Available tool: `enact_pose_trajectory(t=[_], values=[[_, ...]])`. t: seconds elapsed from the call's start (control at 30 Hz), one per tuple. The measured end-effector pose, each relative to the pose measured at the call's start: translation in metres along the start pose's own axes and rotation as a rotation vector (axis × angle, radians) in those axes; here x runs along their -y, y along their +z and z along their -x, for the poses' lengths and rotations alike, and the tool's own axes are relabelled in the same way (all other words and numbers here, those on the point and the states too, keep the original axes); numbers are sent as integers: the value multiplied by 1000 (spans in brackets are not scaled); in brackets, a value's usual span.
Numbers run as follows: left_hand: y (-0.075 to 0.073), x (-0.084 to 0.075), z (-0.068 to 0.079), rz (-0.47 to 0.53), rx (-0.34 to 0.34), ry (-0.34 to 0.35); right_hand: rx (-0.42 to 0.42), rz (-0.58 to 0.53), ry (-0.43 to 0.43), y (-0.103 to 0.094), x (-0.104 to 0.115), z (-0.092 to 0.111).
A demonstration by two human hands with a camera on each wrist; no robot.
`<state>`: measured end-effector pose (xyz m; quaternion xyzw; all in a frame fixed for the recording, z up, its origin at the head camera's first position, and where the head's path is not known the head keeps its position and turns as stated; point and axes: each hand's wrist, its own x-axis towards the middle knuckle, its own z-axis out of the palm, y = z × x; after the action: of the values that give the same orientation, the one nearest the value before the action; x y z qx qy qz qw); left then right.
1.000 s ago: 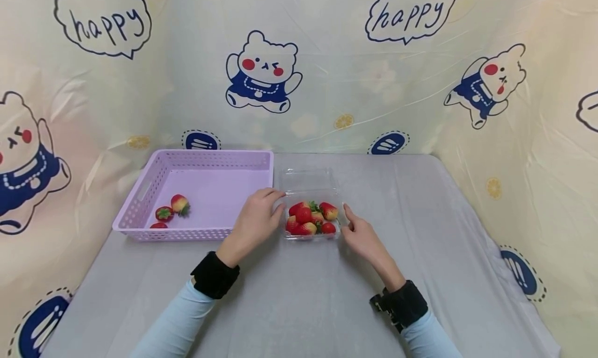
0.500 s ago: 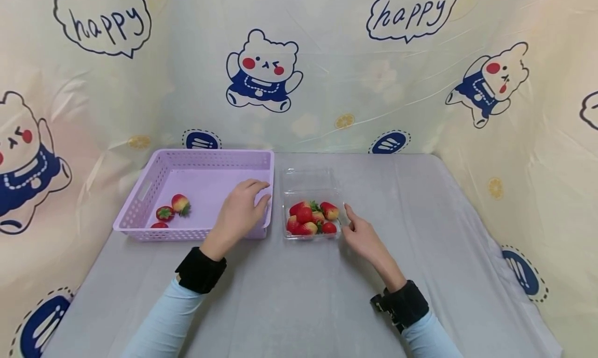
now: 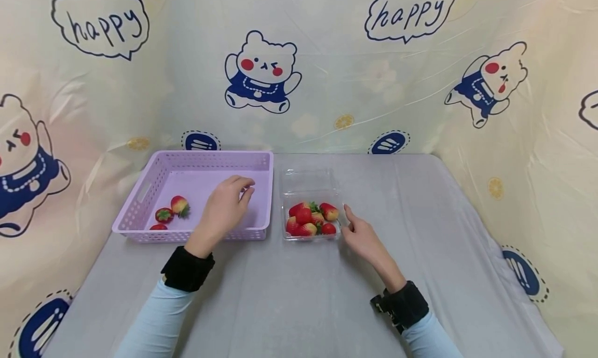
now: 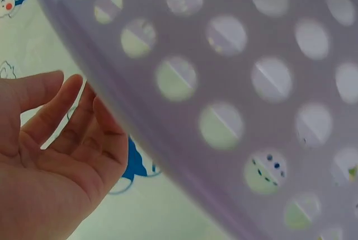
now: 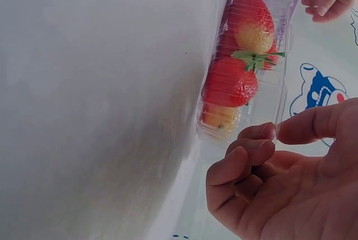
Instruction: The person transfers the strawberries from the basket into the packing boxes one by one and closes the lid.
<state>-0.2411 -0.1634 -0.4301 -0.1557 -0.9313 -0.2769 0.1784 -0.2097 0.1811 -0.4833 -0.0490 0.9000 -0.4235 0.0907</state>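
My left hand hovers over the right part of the purple basket, fingers loosely bent and holding nothing. In the left wrist view the same hand shows beyond the basket's perforated wall. My right hand is at the right side of a clear plastic box. Seen from the right wrist, thumb and curled forefinger pinch the rim of that box. Several red strawberries lie inside it, and its lid is folded back. Three strawberries are visible at the basket's left.
A grey cloth covers the table under both containers. The basket stands left of the box with a narrow gap between them. Behind the table hangs a printed curtain, which also lines both sides.
My left hand has moved left from the box's left edge to over the basket. The right hand and the box have stayed in place.
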Motion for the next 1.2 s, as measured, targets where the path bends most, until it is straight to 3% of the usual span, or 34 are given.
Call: enact_pose_trajectory(t=[0.57,0.8,1.07,1.2], values=[[-28,26,7,-37,124,-138,3,7,7,0,1,0],[-41,42,9,-48,107,-155,1,11,3,1,0,0],[-52,62,14,-81,50,-127,4,14,13,1,1,0],[-59,69,16,-107,66,-156,1,15,2,1,0,0]])
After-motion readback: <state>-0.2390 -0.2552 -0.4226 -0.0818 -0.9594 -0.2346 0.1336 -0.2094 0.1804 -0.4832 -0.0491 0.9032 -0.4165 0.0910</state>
